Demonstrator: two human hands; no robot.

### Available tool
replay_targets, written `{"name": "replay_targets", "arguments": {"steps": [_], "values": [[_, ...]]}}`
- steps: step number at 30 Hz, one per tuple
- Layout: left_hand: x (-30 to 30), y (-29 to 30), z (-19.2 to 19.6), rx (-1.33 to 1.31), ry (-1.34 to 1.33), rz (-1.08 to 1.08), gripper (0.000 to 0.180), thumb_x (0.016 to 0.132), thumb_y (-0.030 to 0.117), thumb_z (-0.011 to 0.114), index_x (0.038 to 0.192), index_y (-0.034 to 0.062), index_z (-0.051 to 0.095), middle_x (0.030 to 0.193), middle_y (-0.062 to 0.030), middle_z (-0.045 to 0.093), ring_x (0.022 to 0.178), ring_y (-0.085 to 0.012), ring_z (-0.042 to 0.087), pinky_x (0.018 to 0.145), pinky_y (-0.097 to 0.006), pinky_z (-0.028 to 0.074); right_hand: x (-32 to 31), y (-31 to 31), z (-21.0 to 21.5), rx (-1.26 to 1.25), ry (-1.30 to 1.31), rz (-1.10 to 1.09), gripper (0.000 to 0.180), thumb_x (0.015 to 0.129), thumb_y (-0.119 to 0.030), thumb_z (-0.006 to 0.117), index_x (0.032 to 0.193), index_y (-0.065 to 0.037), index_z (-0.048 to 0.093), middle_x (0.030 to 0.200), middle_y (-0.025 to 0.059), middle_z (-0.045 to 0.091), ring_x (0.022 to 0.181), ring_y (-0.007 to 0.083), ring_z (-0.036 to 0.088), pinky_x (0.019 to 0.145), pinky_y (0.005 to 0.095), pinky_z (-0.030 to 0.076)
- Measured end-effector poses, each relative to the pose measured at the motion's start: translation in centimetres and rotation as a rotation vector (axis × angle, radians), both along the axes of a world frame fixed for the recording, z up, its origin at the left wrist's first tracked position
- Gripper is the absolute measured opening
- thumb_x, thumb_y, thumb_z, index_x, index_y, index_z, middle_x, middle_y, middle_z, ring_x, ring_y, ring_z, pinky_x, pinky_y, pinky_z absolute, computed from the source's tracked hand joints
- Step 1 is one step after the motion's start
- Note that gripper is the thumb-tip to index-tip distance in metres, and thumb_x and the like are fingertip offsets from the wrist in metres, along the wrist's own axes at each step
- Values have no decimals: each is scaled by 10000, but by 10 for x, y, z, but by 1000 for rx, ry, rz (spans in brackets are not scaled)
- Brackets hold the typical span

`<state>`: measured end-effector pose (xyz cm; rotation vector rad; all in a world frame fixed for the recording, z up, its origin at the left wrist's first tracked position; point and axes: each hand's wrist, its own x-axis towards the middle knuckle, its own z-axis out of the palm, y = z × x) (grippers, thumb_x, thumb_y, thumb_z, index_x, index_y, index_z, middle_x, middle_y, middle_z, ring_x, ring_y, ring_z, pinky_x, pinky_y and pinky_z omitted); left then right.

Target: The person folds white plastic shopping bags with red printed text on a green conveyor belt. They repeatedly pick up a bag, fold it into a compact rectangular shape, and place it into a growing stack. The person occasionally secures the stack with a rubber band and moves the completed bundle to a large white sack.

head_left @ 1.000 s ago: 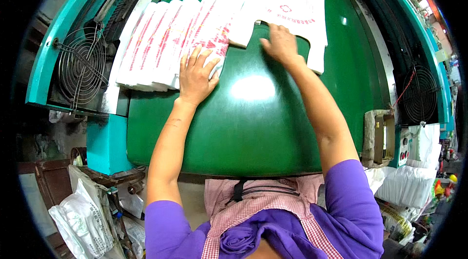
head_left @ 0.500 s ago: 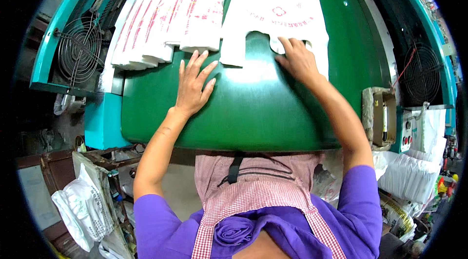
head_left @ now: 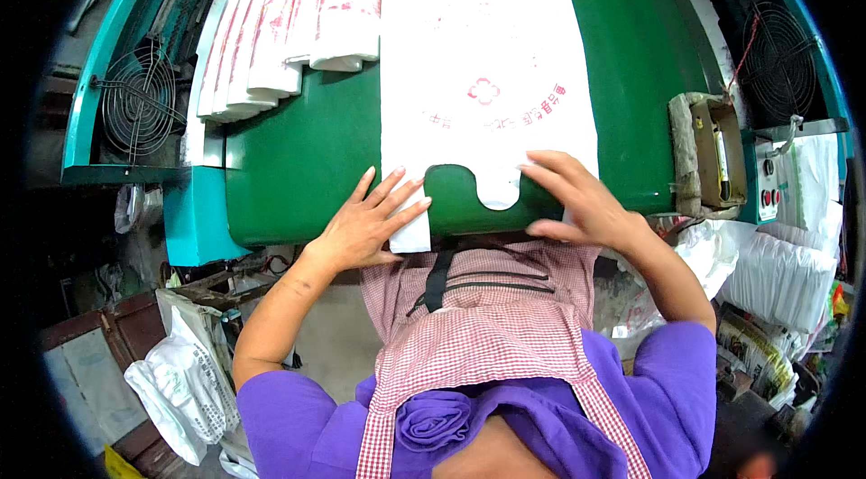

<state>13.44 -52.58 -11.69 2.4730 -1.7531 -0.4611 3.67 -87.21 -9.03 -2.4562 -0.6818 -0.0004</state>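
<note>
Table (head_left: 649, 55), green and smooth, fills the middle of the frame and carries the work. On it a white bag (head_left: 487, 37) runs from top centre down to the front edge, spread flat, probably to keep its handles free of creases; lying so thin, it looks empty. Folded bags (head_left: 347, 14) overlap in a row at upper left, apparently set there to leave the middle free. The left hand (head_left: 365, 219), left of lower centre, lays spread fingers over the bag's left handle, likely to steady it, grasping nothing. The right hand (head_left: 582, 204), right of centre, has loosely bent fingers at the bag's right side, thumb well parted, nothing clenched (whether the fingertips press down, I cannot tell). An open box (head_left: 687, 163) at centre right contains a slim pen (head_left: 722, 165), perhaps kept there for easy reach.
</note>
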Motion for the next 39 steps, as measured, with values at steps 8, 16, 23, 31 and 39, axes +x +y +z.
{"name": "replay_targets", "arguments": {"steps": [8, 16, 23, 31, 39], "values": [[20, 0, -6, -394, -116, 168, 410, 748, 124, 687, 1150, 114, 606, 1317, -98, 536, 1294, -334, 422, 1102, -486, 231, -44, -58, -28, -331, 70, -255, 804, 624, -165, 772, 1358, -227, 450, 1496, 102, 294, 1412, 333, 186, 1137, 513, 152], [72, -118, 12, -452, 394, 362, 312, 879, 328, 585, 936, 25, 631, 727, -175, 638, 672, -337, 636, 612, -382, 494, -7, -50, -5, 123, 217, -159, 198, 843, -65, 578, 1039, -42, 581, 1013, 129, 633, 1002, 290, 583, 896, 396, 425], [45, -109, -3, -537, -191, 156, 455, 714, 196, 686, 1153, 125, 593, 1148, -139, 588, 1036, -323, 579, 823, -416, 486, 67, 19, -16, -126, 218, -362, 322, 840, -336, 637, 1008, -66, 586, 744, 169, 647, 727, 350, 642, 631, 441, 501], [10, -101, -14, -602, -203, 8, 390, 743, 59, 591, 1123, 139, 630, 1169, -117, 621, 1029, -276, 612, 859, -400, 483, 43, -1, -39, -302, -72, -331, 492, 922, -309, 529, 1307, -9, 469, 1369, 219, 435, 1326, 369, 345, 1074, 482, 291], [89, -146, 5, -419, 77, 468, 298, 820, 224, 637, 1051, 35, 638, 955, -156, 653, 859, -293, 627, 758, -391, 486, 53, 10, -18, -327, -85, -193, 743, 836, -473, 602, 1352, 17, 389, 1442, 228, 326, 1359, 360, 285, 1087, 491, 267]]}}
